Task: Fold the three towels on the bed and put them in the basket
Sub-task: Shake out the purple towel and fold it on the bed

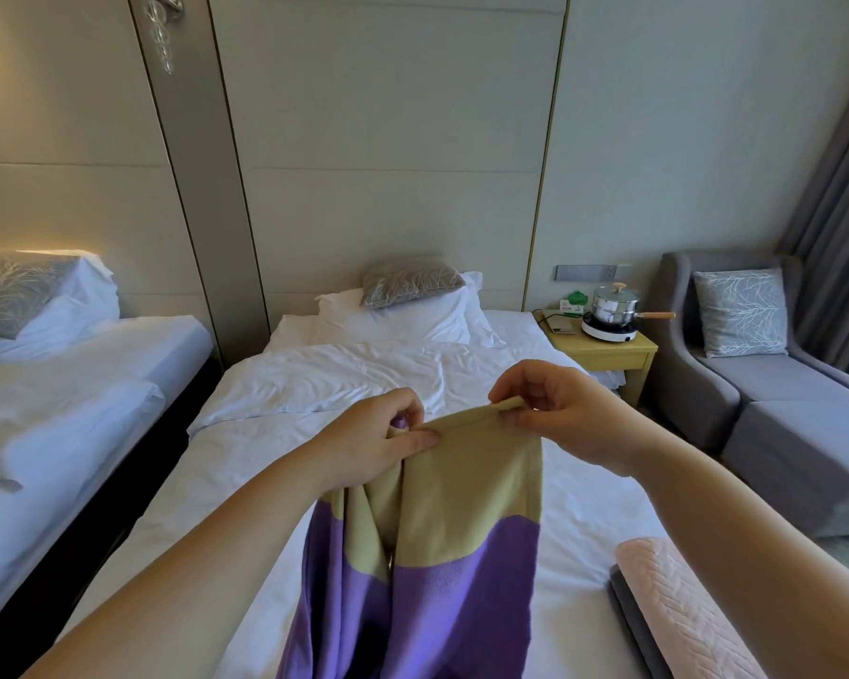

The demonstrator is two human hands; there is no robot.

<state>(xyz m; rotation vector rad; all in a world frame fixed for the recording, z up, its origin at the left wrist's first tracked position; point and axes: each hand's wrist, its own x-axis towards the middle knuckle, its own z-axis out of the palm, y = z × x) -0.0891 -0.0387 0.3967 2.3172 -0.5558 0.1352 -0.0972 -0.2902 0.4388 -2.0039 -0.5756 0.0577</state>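
Pinches the top hem of the tan-and-purple towel (466, 487) with left hand (368, 443) and right hand (559, 409), both raised above the bed (275, 463), forearms reaching forward; lets it hang toward the near edge.

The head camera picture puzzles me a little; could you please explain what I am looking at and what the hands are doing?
There is no machine here: one camera worn on a person's head looks forward and down, so the two bare arms reaching in are that person's own. The left hand and right hand each pinch the top edge of a tan and purple towel, holding it up over the white bed. At lower right a pink towel lies folded on a grey cloth on the bed. Beyond stand a nightstand with a pot, and a grey armchair.
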